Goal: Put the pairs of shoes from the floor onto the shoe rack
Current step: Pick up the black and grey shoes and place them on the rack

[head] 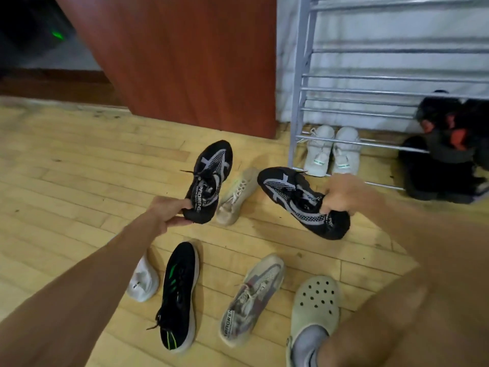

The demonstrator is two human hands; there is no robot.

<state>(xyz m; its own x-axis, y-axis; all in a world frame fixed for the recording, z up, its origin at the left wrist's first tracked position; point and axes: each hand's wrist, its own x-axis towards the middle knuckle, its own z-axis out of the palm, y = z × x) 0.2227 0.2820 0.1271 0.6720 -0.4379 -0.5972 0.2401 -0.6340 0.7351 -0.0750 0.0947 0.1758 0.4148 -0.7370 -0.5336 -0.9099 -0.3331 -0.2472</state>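
My left hand (168, 211) pinches the heel of a black and grey sneaker (210, 178), held above the floor with its toe pointing away. My right hand (341, 194) grips the collar of the matching black and grey sneaker (296, 197), its toe pointing left. The grey metal shoe rack (344, 90) stands at the upper right. A pair of white sneakers (332, 152) sits on its lowest bars, and dark shoes with orange parts (447, 149) are at its right end.
On the wood floor lie a beige sneaker (238, 197), a black sneaker with green stripes (180, 295), a white shoe (143, 282) and a grey sneaker (251, 298). My foot wears a pale clog (315, 311). A red-brown panel (190, 62) stands left of the rack.
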